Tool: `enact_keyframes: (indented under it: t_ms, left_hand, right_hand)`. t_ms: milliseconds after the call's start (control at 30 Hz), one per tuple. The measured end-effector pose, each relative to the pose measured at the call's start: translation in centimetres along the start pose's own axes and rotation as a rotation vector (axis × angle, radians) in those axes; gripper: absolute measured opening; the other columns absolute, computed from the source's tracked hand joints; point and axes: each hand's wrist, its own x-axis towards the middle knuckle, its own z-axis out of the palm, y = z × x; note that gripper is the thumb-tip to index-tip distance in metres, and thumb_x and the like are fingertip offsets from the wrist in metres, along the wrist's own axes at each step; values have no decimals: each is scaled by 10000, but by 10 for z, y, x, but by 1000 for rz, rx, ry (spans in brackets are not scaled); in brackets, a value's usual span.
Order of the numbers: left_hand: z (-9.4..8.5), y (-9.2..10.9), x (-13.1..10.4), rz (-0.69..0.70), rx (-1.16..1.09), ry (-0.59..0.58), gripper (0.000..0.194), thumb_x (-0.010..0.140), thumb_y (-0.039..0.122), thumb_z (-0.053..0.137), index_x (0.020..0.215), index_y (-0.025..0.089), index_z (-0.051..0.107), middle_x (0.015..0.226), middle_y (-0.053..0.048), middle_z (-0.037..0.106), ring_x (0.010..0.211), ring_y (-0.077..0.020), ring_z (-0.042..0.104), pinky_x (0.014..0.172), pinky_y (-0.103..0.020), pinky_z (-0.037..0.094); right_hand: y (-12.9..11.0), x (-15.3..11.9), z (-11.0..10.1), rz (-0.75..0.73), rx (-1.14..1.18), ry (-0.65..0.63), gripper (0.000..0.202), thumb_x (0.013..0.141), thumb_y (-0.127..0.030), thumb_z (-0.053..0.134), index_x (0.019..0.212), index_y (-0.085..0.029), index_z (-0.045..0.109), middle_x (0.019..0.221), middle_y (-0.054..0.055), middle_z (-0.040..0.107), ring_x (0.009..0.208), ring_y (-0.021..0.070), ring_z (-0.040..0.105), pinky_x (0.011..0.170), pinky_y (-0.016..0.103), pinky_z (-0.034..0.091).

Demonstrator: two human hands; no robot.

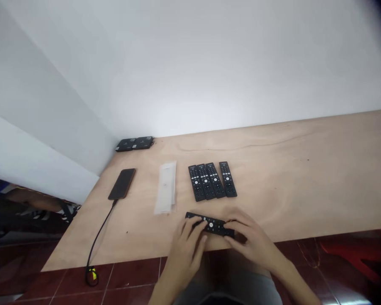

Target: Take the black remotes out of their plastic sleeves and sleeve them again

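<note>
A black remote control (211,225) lies sideways near the front edge of the wooden table, its buttons facing up. My left hand (186,248) has its fingers over the remote's left end, the thumb along the near side. At the other end my right hand (249,235) grips the remote between thumb and fingers. Just beyond, several more black remotes stand in a row; the rightmost remote (227,179) sits slightly apart from the others, which lie side by side, such as the leftmost remote (197,183).
Left of the row lie translucent plastic sleeves (165,188). A phone (122,184) with a black cable (98,241) is further left, the cable hanging over the table edge. Two flat black boxes (134,144) sit by the wall. A red object (352,254) is below the table, right.
</note>
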Motion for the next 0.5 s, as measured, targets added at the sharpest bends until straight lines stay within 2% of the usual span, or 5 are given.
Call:
enact_keyframes:
  t_ms: [100, 167, 300, 400, 500]
  left_hand:
    - [-5, -22, 5, 0, 4, 10, 448, 1038, 265, 715, 1480, 297, 648, 1474, -114, 675, 1399, -361, 567, 1196, -621, 500]
    - [-7, -31, 9, 2, -55, -11, 420, 1023, 280, 748, 1437, 302, 681, 1402, -104, 720, 1345, -345, 609, 1155, -584, 543]
    - [-11, -31, 13, -32, -189, -11, 380, 1049, 311, 719, 1429, 312, 706, 1380, -94, 746, 1287, -309, 668, 1099, -512, 590]
    - [-13, -21, 14, -157, -318, 6, 293, 1058, 381, 702, 1332, 300, 769, 1321, -86, 784, 1225, -310, 718, 1079, -493, 597]
    - [-7, -12, 18, -382, -537, 55, 321, 1055, 504, 683, 1151, 230, 819, 1100, -85, 834, 1026, -286, 779, 902, -397, 643]
  right_hand:
    - [19, -4, -15, -14, 2, 0, 231, 1025, -252, 760, 1244, -290, 821, 1347, 124, 769, 1303, 351, 681, 1103, 560, 606]
    - [27, -5, -20, -29, 2, 2, 231, 1030, -259, 760, 1241, -301, 842, 1401, 121, 769, 1352, 364, 671, 1136, 597, 589]
    - [27, -4, -21, -12, 30, 8, 272, 1041, -280, 753, 1300, -313, 830, 1418, 112, 774, 1363, 358, 676, 1153, 596, 582]
    - [20, -1, -19, 68, 87, 31, 300, 1096, -306, 667, 1369, -311, 793, 1387, 105, 787, 1320, 338, 710, 1140, 548, 598]
    - [14, 4, -13, 126, 122, 61, 323, 1137, -329, 584, 1408, -305, 757, 1379, 104, 783, 1300, 323, 725, 1143, 524, 597]
